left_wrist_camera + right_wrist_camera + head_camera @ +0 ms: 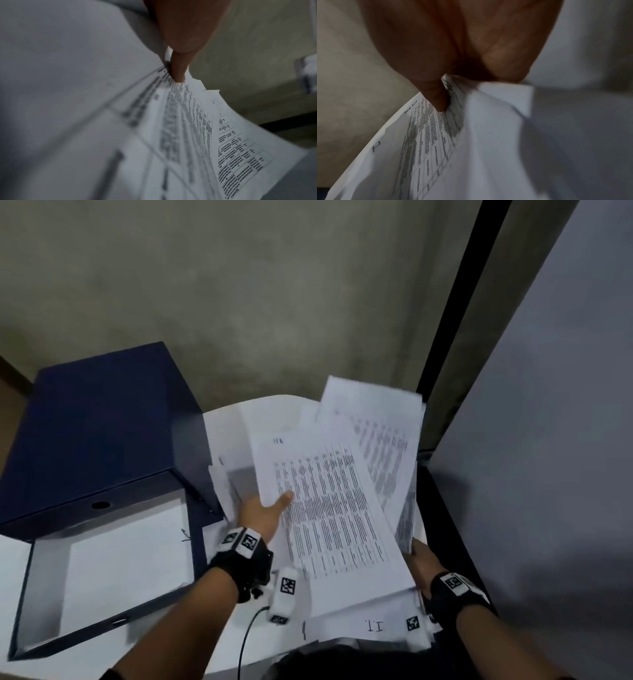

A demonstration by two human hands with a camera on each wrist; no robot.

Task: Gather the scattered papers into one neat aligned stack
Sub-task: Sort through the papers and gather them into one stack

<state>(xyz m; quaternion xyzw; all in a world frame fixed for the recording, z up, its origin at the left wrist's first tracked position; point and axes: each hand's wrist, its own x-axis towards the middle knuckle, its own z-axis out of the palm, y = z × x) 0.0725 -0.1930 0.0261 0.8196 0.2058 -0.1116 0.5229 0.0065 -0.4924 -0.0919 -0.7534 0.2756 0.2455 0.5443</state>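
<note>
Head view: loose white printed paper sheets (337,508) lifted, fanned, over white desk (219,642). Left hand (262,513) pinches their left edge, right hand (423,565) clasps the right edge. Light, floppy, slippery; hold opposite edges.

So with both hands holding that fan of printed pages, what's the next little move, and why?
Probably slide the sheets together: the left hand and right hand each pinch the papers, which sit splayed at different angles above the table.
</note>
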